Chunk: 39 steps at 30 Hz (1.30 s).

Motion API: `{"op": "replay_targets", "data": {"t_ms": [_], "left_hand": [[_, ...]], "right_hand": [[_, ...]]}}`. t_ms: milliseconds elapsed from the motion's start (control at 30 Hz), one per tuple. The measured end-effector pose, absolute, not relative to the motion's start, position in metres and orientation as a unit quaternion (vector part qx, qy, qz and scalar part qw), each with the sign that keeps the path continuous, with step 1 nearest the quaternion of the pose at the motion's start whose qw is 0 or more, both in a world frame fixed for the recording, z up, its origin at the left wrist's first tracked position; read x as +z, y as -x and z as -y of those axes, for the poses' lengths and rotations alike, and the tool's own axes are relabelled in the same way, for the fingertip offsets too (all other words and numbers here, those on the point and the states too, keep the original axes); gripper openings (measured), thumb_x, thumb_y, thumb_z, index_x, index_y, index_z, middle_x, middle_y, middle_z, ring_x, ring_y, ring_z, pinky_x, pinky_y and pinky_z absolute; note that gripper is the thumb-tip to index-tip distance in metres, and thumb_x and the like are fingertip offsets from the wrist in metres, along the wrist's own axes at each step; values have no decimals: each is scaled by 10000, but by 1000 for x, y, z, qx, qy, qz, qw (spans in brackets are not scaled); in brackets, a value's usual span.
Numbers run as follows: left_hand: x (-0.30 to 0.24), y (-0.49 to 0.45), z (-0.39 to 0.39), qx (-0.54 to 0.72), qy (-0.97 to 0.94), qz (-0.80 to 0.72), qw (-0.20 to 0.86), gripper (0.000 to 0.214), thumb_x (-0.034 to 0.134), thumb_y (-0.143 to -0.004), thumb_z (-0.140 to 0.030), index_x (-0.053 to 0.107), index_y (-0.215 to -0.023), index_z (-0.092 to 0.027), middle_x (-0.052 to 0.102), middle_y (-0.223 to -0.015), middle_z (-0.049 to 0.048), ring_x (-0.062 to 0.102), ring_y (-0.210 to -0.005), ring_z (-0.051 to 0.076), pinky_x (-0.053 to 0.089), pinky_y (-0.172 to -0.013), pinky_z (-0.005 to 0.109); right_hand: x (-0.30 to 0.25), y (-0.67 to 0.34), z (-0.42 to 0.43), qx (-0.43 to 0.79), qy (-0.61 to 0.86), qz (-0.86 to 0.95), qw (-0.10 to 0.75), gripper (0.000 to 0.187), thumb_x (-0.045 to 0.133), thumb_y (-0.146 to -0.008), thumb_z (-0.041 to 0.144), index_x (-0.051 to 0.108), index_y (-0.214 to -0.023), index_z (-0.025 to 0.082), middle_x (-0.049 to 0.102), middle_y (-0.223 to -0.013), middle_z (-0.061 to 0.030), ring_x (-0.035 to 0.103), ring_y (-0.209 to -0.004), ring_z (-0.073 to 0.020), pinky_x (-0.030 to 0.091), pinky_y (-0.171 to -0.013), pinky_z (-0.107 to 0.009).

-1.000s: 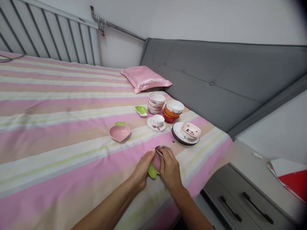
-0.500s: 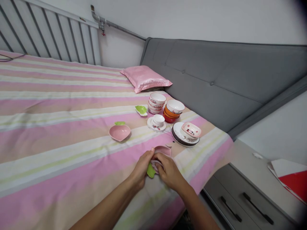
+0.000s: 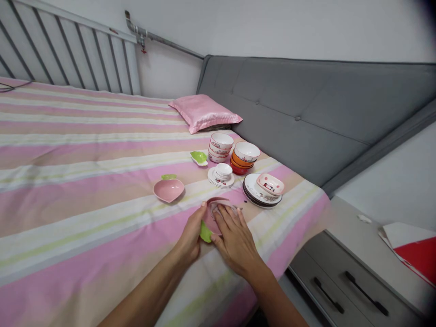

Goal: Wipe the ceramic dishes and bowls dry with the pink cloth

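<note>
From my remote seat, I saw my left hand point(image 3: 191, 230) clamped on a pink dish point(image 3: 209, 219) near the stacked plates point(image 3: 251, 184), my right hand point(image 3: 235, 238) flat over a pale cloth point(image 3: 214, 207) inside it, fingers slightly apart.

pink bowl point(image 3: 209, 221), green leaf handle point(image 3: 205, 233) nearest viewer, pale cloth point(image 3: 214, 207) inside

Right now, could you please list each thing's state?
Held pink dish: in left hand
Cloth: under right hand
Heart-shaped dish: upright
Leaf-shaped dish: upright
Patterned bowls: stacked
Orange bowl: stacked
Small bowls: stacked
Floral plates: stacked
Dark-edged plates: stacked
Rectangular dish: upright
Drawers: shut
Pillow: flat
</note>
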State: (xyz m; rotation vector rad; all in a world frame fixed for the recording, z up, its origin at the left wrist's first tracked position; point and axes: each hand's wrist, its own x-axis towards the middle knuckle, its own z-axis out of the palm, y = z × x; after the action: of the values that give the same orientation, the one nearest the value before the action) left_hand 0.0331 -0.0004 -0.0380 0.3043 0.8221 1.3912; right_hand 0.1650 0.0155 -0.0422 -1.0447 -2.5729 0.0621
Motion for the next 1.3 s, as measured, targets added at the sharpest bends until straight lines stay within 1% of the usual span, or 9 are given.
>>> {"op": "replay_targets", "data": {"t_ms": [167, 367, 467, 633, 733, 867, 1000, 1200, 1300], "left_hand": [[-42, -37, 0, 619, -166, -376, 669, 478, 607, -769, -482, 608, -1136, -177, 675, -1088, 93, 629, -984, 225, 475, -867, 328], [-42, -29, 0, 644, -172, -368, 649, 440, 625, -763, -458, 621, -1084, -158, 654, -1132, 104, 589, -1065, 232, 443, -906, 322], [-45, -25, -2, 652, -163, -364, 645, 422, 641, -744, -466, 632, -1012, -140, 678, -1057, 107, 617, -998, 231, 463, -857, 315], [-49, -23, -4, 643, -128, -371, 658, 398, 662, -706, -497, 628, -845, -125, 692, -791, 74, 657, -756, 198, 494, -711, 290], [-44, -25, -3, 640, -95, -360, 672, 367, 664, -705, -493, 601, -756, -135, 659, -673, 39, 643, -652, 166, 494, -651, 266], [-37, -30, 0, 611, -51, -345, 711, 365, 645, -718, -500, 553, -672, -149, 620, -596, 28, 631, -597, 171, 498, -610, 277], [-37, -33, 1, 616, -44, -352, 704, 355, 654, -714, -486, 546, -679, -150, 627, -627, 34, 636, -619, 179, 502, -618, 285], [-41, -28, -5, 710, -53, -370, 596, 301, 700, -688, -430, 583, -761, -163, 585, -598, -46, 568, -538, 99, 473, -585, 220], [-41, -24, -5, 712, -72, -363, 596, 324, 670, -714, -445, 607, -847, -156, 639, -704, -5, 606, -627, 125, 487, -634, 242]], "right_hand": [[-49, -168, -18, 10, 359, 916, 181, 672, 448, -871, 479, 257, -1431, 161, 268, -1486, -95, 180, -1384, -280, 183, -1103, -525], [-44, -160, -15, 44, 360, 916, 169, 608, 437, -889, 439, 315, -1407, 147, 322, -1456, -117, 277, -1354, -260, 161, -1110, -522], [-39, -157, -10, 71, 352, 916, 176, 559, 426, -898, 429, 378, -1374, 139, 377, -1427, -127, 346, -1320, -253, 171, -1109, -518], [-34, -156, -4, 126, 320, 917, 203, 442, 421, -913, 358, 467, -1305, 161, 544, -1300, -93, 481, -1218, -201, 255, -1101, -456], [-34, -156, -2, 155, 294, 918, 215, 430, 414, -918, 323, 445, -1317, 167, 547, -1298, -75, 487, -1207, -182, 323, -1074, -411], [-39, -154, 0, 150, 285, 922, 216, 530, 437, -904, 330, 352, -1371, 96, 462, -1371, -126, 419, -1262, -219, 356, -1051, -412], [-44, -151, 2, 126, 287, 926, 212, 539, 430, -890, 241, 311, -1386, 66, 422, -1397, -139, 382, -1283, -232, 344, -1055, -430], [-44, -148, -3, 111, 265, 921, 262, 533, 374, -827, 71, 363, -1356, 132, 503, -1321, -91, 434, -1209, -209, 355, -1029, -426], [-45, -149, -4, 98, 271, 919, 269, 634, 366, -750, 11, 343, -1368, 155, 498, -1326, -72, 374, -1257, -233, 300, -1058, -481]]}}
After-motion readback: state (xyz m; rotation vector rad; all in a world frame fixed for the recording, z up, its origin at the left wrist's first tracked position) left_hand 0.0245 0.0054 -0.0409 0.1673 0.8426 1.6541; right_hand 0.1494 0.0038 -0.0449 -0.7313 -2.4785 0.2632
